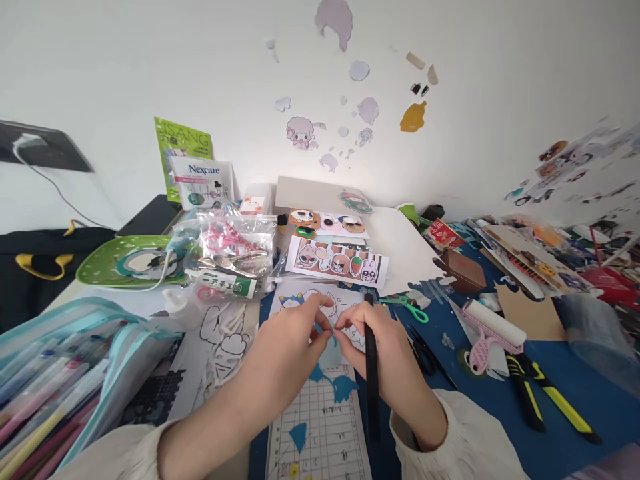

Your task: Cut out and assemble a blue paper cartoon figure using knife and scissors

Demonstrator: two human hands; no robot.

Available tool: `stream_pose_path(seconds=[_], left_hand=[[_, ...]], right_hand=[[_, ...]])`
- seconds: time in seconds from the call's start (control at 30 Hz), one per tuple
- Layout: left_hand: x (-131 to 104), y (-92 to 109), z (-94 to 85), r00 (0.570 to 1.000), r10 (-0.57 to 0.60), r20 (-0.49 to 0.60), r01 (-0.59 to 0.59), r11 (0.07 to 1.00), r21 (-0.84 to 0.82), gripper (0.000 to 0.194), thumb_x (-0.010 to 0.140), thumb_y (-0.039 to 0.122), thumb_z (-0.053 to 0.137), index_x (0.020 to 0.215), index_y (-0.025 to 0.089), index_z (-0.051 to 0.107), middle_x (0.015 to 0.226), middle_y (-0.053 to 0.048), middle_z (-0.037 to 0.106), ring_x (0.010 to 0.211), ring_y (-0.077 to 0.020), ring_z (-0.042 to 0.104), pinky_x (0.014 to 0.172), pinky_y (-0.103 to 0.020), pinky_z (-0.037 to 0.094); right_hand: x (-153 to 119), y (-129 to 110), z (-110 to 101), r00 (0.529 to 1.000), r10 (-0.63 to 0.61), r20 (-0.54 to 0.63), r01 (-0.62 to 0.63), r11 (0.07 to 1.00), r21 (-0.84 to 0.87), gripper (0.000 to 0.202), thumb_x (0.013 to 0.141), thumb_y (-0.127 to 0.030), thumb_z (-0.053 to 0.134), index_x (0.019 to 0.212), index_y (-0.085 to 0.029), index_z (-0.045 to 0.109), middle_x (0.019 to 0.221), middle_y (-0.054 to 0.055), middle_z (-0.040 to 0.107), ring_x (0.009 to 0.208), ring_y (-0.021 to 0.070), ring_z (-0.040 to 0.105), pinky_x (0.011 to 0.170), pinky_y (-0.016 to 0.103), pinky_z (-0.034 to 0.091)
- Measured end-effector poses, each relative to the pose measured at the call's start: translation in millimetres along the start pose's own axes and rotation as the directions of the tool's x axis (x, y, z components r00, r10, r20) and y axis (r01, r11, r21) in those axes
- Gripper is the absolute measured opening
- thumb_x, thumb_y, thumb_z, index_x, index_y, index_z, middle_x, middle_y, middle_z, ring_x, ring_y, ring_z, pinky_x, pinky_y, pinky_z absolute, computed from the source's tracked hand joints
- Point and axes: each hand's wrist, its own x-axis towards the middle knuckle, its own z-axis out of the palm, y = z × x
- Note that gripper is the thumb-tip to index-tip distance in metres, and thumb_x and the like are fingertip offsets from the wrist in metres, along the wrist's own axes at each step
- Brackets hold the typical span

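Observation:
My left hand (295, 333) and my right hand (373, 337) meet above the middle of the desk, thumb and forefinger of each pinched together. A small blue paper piece (334, 342) shows at the fingertips, partly hidden by them. A long, flat black tool (373, 387) is tucked in my right hand and points down toward me; its kind is unclear. Below lies a gridded paper sheet (320, 433) bearing a blue cut-out (345, 387), a blue triangular scrap (299, 437) and small yellow bits (294, 469). Behind my fingers is a sheet of printed cartoon drawings (285, 300).
At left are an open pencil pouch (90, 373), a green tray (95, 260) and bagged supplies (230, 243). Green-handled scissors (413, 310), a pink-handled roller (490, 333) and black-yellow pliers (550, 393) lie right on the blue mat (480, 433). A cartoon strip (340, 261) lies behind.

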Motion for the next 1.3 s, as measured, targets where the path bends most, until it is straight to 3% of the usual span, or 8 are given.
stream_pose_path(seconds=[0.17,0.33,0.5,0.83,1.17,1.3], left_hand=[[0.8,2.1,-0.5,1.0,-0.021,0.005,0.02,0.997,0.075,0.038,0.083,0.013,0.05,0.119,0.022,0.054,0.093,-0.003,0.077,0.076,-0.0263,0.068,0.067,-0.036,0.044],[0.1,3.0,-13.3,0.997,-0.018,-0.072,0.024,0.995,0.093,0.033,0.086,0.016,0.051,0.118,0.022,0.053,0.101,-0.003,0.074,0.079,-0.0244,0.068,0.065,-0.034,0.042],[-2.3,6.1,-25.4,0.992,-0.016,-0.123,0.026,0.997,0.073,0.029,0.087,0.019,0.052,0.116,0.022,0.053,0.098,-0.001,0.073,0.077,-0.0218,0.067,0.064,-0.033,0.042],[-3.6,9.7,-25.5,0.985,0.001,-0.172,0.009,0.998,0.059,0.028,0.085,0.016,0.054,0.112,0.024,0.055,0.092,0.003,0.073,0.071,-0.0184,0.066,0.06,-0.032,0.041],[-4.0,10.2,-25.9,0.987,-0.005,-0.159,0.013,0.999,0.051,0.029,0.085,0.015,0.056,0.112,0.024,0.055,0.091,0.005,0.073,0.071,-0.0175,0.066,0.062,-0.032,0.041],[-4.5,10.2,-26.3,0.985,0.001,-0.17,0.007,0.999,0.047,0.029,0.085,0.014,0.056,0.113,0.023,0.055,0.09,0.004,0.073,0.071,-0.0173,0.066,0.061,-0.031,0.041]], right_hand=[[-1.7,4.6,4.0,0.998,0.059,0.021,-0.061,0.996,0.065,0.029,0.075,-0.011,0.054,0.069,-0.025,0.029,0.073,-0.002,0.067,0.066,0.017,0.055,0.061,0.028,0.042],[-1.2,36.5,7.2,0.968,0.25,-0.035,-0.241,0.955,0.173,0.032,0.081,-0.024,0.056,0.069,-0.026,0.026,0.073,0.0,0.065,0.066,0.0177,0.06,0.062,0.03,0.046],[-0.5,57.0,18.1,0.948,0.316,-0.028,-0.31,0.941,0.135,0.03,0.079,-0.027,0.056,0.068,-0.026,0.028,0.07,0.001,0.065,0.062,0.019,0.06,0.057,0.029,0.043],[-0.9,66.7,32.4,0.952,0.299,0.066,-0.301,0.953,0.041,0.024,0.079,-0.027,0.053,0.07,-0.026,0.031,0.069,-0.001,0.064,0.062,0.0185,0.059,0.059,0.027,0.042],[-3.1,70.0,35.7,0.979,0.201,-0.035,-0.204,0.967,-0.154,0.017,0.079,-0.019,0.057,0.073,-0.024,0.042,0.071,0.0,0.06,0.065,0.0194,0.056,0.059,0.027,0.039],[-13.4,64.9,28.1,0.992,0.078,-0.103,-0.098,0.973,-0.209,0.017,0.089,-0.02,0.05,0.074,-0.024,0.043,0.08,0.004,0.067,0.073,0.0214,0.06,0.066,0.032,0.044]])
